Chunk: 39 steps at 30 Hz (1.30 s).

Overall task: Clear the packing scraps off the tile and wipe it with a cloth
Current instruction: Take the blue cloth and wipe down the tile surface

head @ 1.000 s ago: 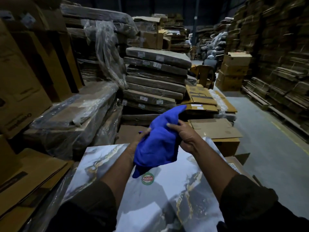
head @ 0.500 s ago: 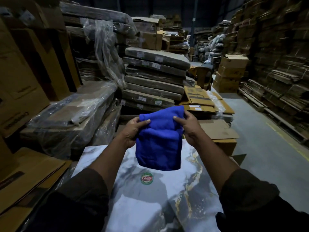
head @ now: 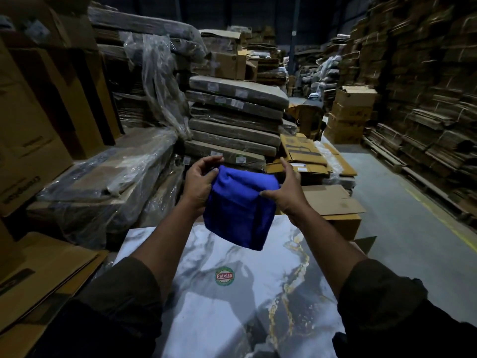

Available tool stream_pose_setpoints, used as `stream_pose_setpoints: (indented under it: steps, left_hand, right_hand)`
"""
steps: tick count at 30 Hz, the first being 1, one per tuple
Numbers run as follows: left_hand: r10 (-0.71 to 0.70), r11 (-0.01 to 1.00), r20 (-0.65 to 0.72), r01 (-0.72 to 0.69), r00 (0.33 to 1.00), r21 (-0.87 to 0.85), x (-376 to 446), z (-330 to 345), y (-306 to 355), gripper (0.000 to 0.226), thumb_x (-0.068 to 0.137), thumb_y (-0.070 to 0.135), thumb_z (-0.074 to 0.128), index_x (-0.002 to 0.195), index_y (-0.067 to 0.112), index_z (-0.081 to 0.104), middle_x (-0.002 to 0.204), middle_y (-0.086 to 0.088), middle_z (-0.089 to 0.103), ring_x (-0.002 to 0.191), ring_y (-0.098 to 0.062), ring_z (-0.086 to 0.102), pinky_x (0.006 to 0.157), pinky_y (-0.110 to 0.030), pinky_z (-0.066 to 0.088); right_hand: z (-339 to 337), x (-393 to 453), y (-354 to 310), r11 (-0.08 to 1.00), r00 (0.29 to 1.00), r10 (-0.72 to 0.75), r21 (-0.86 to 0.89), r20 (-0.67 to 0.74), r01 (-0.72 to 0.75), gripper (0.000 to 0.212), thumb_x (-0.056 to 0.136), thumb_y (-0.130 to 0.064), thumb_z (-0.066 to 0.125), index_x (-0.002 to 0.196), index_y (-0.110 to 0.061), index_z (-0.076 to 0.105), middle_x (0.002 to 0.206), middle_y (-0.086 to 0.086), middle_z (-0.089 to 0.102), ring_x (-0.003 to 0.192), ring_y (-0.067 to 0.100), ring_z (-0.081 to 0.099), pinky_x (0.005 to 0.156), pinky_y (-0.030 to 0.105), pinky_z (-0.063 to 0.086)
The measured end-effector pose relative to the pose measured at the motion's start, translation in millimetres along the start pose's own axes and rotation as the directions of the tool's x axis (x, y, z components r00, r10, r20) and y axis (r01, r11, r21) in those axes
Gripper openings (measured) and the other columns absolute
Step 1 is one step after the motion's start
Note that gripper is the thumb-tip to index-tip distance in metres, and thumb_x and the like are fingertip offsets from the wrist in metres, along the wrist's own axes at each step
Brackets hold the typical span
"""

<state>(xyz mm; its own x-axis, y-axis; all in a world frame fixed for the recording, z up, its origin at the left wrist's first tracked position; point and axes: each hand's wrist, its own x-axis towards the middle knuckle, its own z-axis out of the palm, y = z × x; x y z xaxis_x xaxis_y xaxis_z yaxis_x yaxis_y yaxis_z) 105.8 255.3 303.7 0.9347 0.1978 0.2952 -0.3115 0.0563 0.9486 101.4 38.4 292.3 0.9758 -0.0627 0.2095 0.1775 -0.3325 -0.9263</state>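
Up in front of the chest, both forearms reach forward with dark sleeves pushed back to the elbows, and the two hands hold a folded blue microfibre cloth between them in the air. The left hand grips the cloth's upper left edge, thumb over the top fold and fingers curled behind it, back of the hand toward the camera. The right hand pinches the upper right edge, its thumb pressed onto the near face of the fabric and its index finger raised above the fold. The cloth hangs down from this grip, its lower corner over the far part of a glossy white marble-patterned tile with grey and gold veins, not touching it. The tile lies flat below the arms and carries a round green and red sticker near its middle. Flattened brown cardboard sheets lie to the left of the tile, and a stack of plastic-wrapped flat packs stands beyond the hands.
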Motion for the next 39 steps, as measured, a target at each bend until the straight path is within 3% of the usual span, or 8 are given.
stream_pose_setpoints:
  steps: [5, 11, 15, 19, 24, 30, 34, 39]
  left_hand:
    - [-0.006, 0.991, 0.235, -0.025, 0.972, 0.129, -10.1, -2.0, 12.8, 0.031, 0.097, 0.015, 0.066, 0.128, 0.012, 0.065, 0.117, -0.001, 0.066, 0.102, -0.009, 0.064, 0.083, -0.014, 0.052]
    - [0.273, 0.492, 0.19, -0.306, 0.943, 0.815, -10.7, -6.2, 6.1, 0.036, 0.073, 0.027, 0.089, 0.101, 0.009, 0.074, 0.107, -0.011, 0.056, 0.105, -0.028, 0.05, 0.093, -0.032, 0.042]
    - [0.15, 0.79, 0.08, -0.169, 0.985, 0.59, -13.7, -9.3, 0.3, 0.023, 0.082, 0.019, 0.083, 0.094, 0.005, 0.069, 0.087, -0.005, 0.062, 0.079, -0.008, 0.055, 0.072, -0.016, 0.044]
    - [-0.1, 0.985, 0.028, 0.095, 0.995, 0.141, -19.9, 5.0, 2.5, 0.034, 0.087, 0.015, 0.079, 0.11, -0.005, 0.066, 0.1, -0.021, 0.073, 0.084, -0.02, 0.067, 0.078, -0.037, 0.056]
    - [-0.425, 0.864, 0.172, 0.455, 0.889, -0.215, -7.9, 9.7, 10.9, 0.044, 0.095, 0.024, 0.068, 0.129, -0.004, 0.062, 0.119, -0.021, 0.069, 0.102, -0.03, 0.068, 0.088, -0.04, 0.057]
    - [-0.541, 0.674, 0.327, 0.632, 0.775, -0.384, -20.7, 9.0, -17.1, 0.05, 0.093, 0.05, 0.062, 0.113, 0.006, 0.076, 0.119, -0.016, 0.073, 0.114, -0.027, 0.069, 0.104, -0.044, 0.052]
    - [-0.657, 0.623, 0.366, 0.748, 0.659, -0.228, -48.3, 19.3, -50.5, 0.048, 0.085, 0.025, 0.072, 0.126, 0.003, 0.067, 0.123, -0.017, 0.072, 0.109, -0.027, 0.071, 0.094, -0.044, 0.058]
    - [-0.51, 0.83, 0.187, 0.537, 0.84, -0.15, -43.8, 30.8, -51.7, 0.037, 0.097, 0.0, 0.057, 0.134, 0.003, 0.057, 0.12, -0.018, 0.069, 0.094, -0.027, 0.07, 0.09, -0.043, 0.058]
  right_hand:
    - [-6.8, -3.0, -14.1, 0.967, 0.979, -0.201, -0.149, 0.044, 0.205, 0.05, 0.091, -0.003, 0.068, 0.137, -0.018, 0.06, 0.126, 0.002, 0.063, 0.118, 0.017, 0.059, 0.099, 0.034, 0.052]
    - [-14.6, 2.4, -18.5, 0.799, 0.926, -0.378, -0.502, 0.009, 0.331, 0.017, 0.097, -0.03, 0.066, 0.108, -0.019, 0.071, 0.107, -0.001, 0.063, 0.106, 0.019, 0.045, 0.083, 0.033, 0.037]
    - [-25.6, 6.7, -13.4, 0.895, 0.953, -0.303, -0.341, 0.008, 0.288, 0.025, 0.094, -0.045, 0.067, 0.096, -0.02, 0.067, 0.094, -0.004, 0.063, 0.09, 0.016, 0.054, 0.069, 0.028, 0.042]
    - [-20.6, 3.9, -10.5, 0.99, 0.99, -0.141, -0.026, 0.001, 0.141, 0.029, 0.097, -0.043, 0.064, 0.096, -0.015, 0.061, 0.088, 0.0, 0.065, 0.079, 0.018, 0.063, 0.059, 0.025, 0.046]
    - [-31.7, 6.2, -12.4, 0.735, 0.951, 0.175, 0.609, 0.253, -0.298, 0.05, 0.09, -0.043, 0.073, 0.125, -0.008, 0.064, 0.118, 0.017, 0.072, 0.108, 0.034, 0.071, 0.078, 0.041, 0.061]
    - [-30.8, -4.1, 24.7, 0.711, 0.843, 0.348, 0.471, 0.411, -0.523, 0.042, 0.09, -0.02, 0.074, 0.125, 0.001, 0.066, 0.104, 0.018, 0.076, 0.084, 0.03, 0.075, 0.069, 0.037, 0.062]
    - [-27.5, -0.3, 38.0, 0.641, 0.813, 0.429, 0.502, 0.393, -0.581, 0.036, 0.097, -0.014, 0.065, 0.128, 0.005, 0.061, 0.118, 0.026, 0.069, 0.085, 0.033, 0.069, 0.073, 0.041, 0.058]
    - [-36.1, 5.0, 47.8, 0.78, 0.903, 0.279, 0.471, 0.327, -0.412, 0.038, 0.095, 0.007, 0.056, 0.128, -0.009, 0.061, 0.115, 0.017, 0.072, 0.092, 0.031, 0.07, 0.077, 0.04, 0.06]
